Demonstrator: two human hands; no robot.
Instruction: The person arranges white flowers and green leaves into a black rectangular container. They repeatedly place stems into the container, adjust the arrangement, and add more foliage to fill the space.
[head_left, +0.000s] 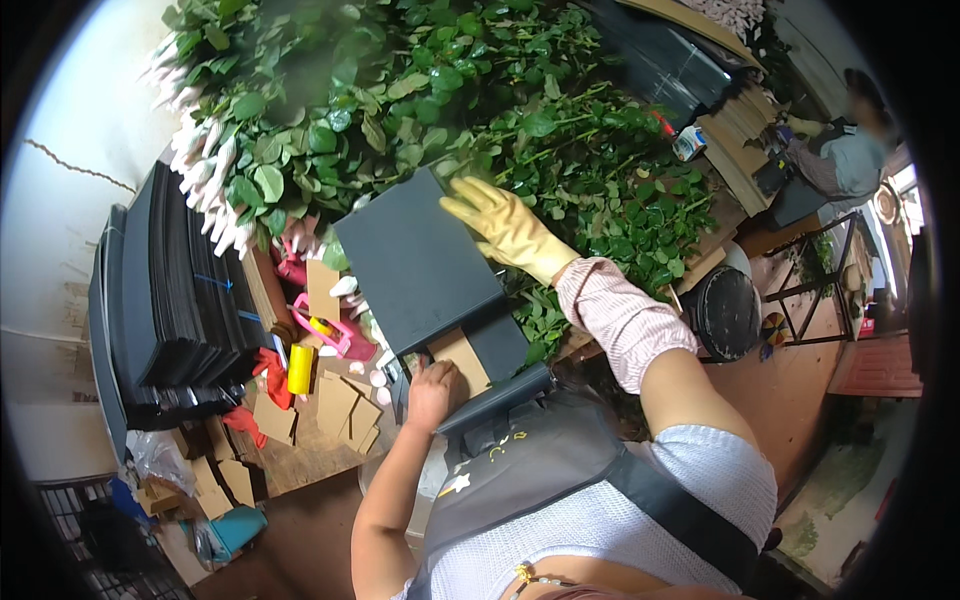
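We see a dark grey sheet (415, 260) in the middle of the cluttered work area, tilted in our view, its far edge against the leafy stems (400, 130) and its near corner close to the body. Under its near edge we make out a strip of brown cardboard (460, 362) and a second dark panel (500, 345). Our bare left hand (432, 392) is at that near edge, beside the cardboard, with its fingers bent; the sheet's edge and the angle partly hide the tips, so we cannot tell whether they grip anything. Our right hand (510, 228), in a yellow glove, lies just beyond the sheet's right edge, before the leaves, its fingers extended and slightly parted, closed on nothing. To the left of the sheet we have a pink tool (348, 338), a yellow cylinder (300, 369) and loose cardboard pieces (343, 410) on the wooden table (318, 462). Farther left stands a thick stack of black sheets (190, 280). On the right we see a black bucket (727, 313), and beyond it another person (850, 165).
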